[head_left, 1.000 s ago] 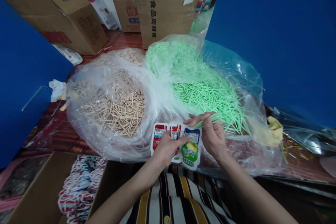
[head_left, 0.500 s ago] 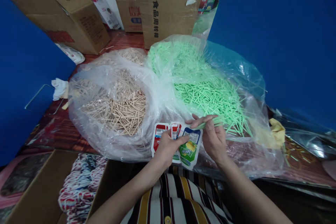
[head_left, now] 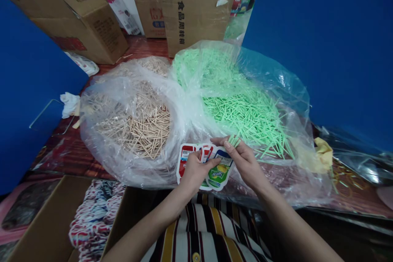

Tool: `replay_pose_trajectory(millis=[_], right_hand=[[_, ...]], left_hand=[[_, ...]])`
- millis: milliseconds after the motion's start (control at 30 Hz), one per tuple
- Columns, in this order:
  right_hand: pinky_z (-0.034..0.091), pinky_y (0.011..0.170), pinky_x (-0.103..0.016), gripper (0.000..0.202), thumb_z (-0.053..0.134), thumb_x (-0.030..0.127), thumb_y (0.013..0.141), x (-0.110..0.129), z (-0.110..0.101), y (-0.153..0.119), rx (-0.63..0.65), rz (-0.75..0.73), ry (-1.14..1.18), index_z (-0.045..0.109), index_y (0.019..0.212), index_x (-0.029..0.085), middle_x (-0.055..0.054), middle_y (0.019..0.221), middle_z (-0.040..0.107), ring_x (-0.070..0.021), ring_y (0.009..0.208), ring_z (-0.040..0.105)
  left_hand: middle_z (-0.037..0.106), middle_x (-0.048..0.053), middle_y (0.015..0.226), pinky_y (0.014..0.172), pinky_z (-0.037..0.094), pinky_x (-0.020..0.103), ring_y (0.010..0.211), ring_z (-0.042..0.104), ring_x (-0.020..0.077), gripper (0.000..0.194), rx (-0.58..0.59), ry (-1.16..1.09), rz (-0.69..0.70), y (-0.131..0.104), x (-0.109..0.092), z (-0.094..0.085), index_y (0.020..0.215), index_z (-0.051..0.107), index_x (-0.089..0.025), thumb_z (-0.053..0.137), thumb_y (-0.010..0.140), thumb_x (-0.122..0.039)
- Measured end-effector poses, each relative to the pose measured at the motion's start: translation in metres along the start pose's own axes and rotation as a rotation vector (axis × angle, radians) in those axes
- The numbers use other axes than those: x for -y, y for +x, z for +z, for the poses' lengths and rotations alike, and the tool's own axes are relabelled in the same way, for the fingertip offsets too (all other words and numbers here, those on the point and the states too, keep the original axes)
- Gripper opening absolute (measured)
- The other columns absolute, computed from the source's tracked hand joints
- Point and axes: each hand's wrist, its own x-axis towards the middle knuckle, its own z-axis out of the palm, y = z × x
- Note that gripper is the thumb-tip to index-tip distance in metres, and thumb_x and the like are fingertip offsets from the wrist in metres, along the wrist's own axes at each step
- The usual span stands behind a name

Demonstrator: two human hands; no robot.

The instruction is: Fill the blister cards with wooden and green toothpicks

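My left hand (head_left: pixel 196 170) is closed on fanned-out flat printed packets, red ones (head_left: pixel 183 159) at the left and a green Sprite packet (head_left: pixel 218 174) on top at the right. My thumb lies across the Sprite packet. Just right of it, my right hand (head_left: pixel 242 155) pinches a few short light-green sticks (head_left: pixel 234 141), their ends poking up between thumb and fingers. Its fingertips reach behind the packets' upper edge. Beyond this hand lies an open clear plastic bag with a heap of the same green sticks (head_left: pixel 245 114).
Left of the green heap, another clear bag holds tan sticks (head_left: pixel 150 131). Cardboard boxes (head_left: pixel 199 12) stand at the back. An open carton (head_left: pixel 43 221) at lower left holds bundled packets (head_left: pixel 95 217). Blue panels (head_left: pixel 331 49) flank the table, and a yellow cloth (head_left: pixel 324 153) lies at right.
My right hand has moved left to the packets and turned the green sticks from lying sideways to pointing up. The Sprite packet has shifted slightly left and up in my left hand.
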Motion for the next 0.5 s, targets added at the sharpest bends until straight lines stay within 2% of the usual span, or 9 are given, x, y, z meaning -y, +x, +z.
replay_pose_trajectory(millis=[133,200,267,333,400,500], right_hand=[[0.051,0.083,-0.041,0.030,0.055,0.037,0.087,0.003,-0.003,0.000,-0.094,-0.104,0.093,0.047,0.115,0.031,-0.003,0.111,0.066,-0.0203,0.096,0.064],[0.051,0.084,-0.041,0.025,0.048,0.037,0.091,0.003,-0.007,-0.001,-0.101,-0.178,-0.069,0.051,0.115,0.030,-0.004,0.113,0.065,-0.0206,0.097,0.063],[0.048,0.088,-0.041,0.024,0.045,0.033,0.092,0.001,-0.012,-0.004,-0.020,-0.246,-0.341,0.060,0.110,0.027,-0.005,0.111,0.065,-0.0213,0.100,0.062],[0.046,0.093,-0.041,0.025,0.048,0.028,0.091,-0.001,-0.017,-0.007,0.073,-0.301,-0.523,0.061,0.113,0.027,-0.005,0.114,0.065,-0.0220,0.106,0.059],[0.044,0.096,-0.042,0.036,0.051,0.025,0.089,-0.003,-0.021,-0.010,0.073,-0.340,-0.509,0.050,0.125,0.029,-0.005,0.122,0.060,-0.0219,0.113,0.056],[0.045,0.094,-0.042,0.039,0.056,0.022,0.086,-0.006,-0.023,-0.011,0.039,-0.373,-0.513,0.048,0.124,0.029,-0.006,0.123,0.059,-0.0221,0.114,0.055]], left_hand=[[0.074,0.006,0.077,0.070,0.053,0.031,0.070,0.068,0.0198,0.031,0.021,-0.053,-0.017,-0.002,-0.001,0.001,0.081,0.070,-0.012,0.081,0.058,-0.029],[0.074,0.006,0.077,0.070,0.054,0.032,0.069,0.068,0.0199,0.030,0.016,-0.063,-0.029,-0.002,-0.002,0.001,0.081,0.070,-0.012,0.080,0.058,-0.029],[0.074,0.006,0.078,0.069,0.054,0.032,0.068,0.068,0.0195,0.030,0.019,-0.068,-0.027,-0.002,-0.002,0.000,0.081,0.071,-0.013,0.080,0.058,-0.029],[0.074,0.006,0.078,0.069,0.053,0.031,0.067,0.067,0.0188,0.028,0.025,-0.072,-0.020,-0.002,-0.002,-0.001,0.080,0.071,-0.013,0.080,0.059,-0.028],[0.074,0.005,0.078,0.069,0.053,0.031,0.067,0.067,0.0182,0.027,0.019,-0.074,-0.005,-0.002,-0.003,-0.002,0.080,0.071,-0.013,0.080,0.059,-0.027],[0.074,0.005,0.076,0.068,0.053,0.030,0.067,0.067,0.0177,0.024,0.016,-0.081,0.022,-0.003,-0.006,-0.002,0.079,0.071,-0.013,0.079,0.060,-0.026]])
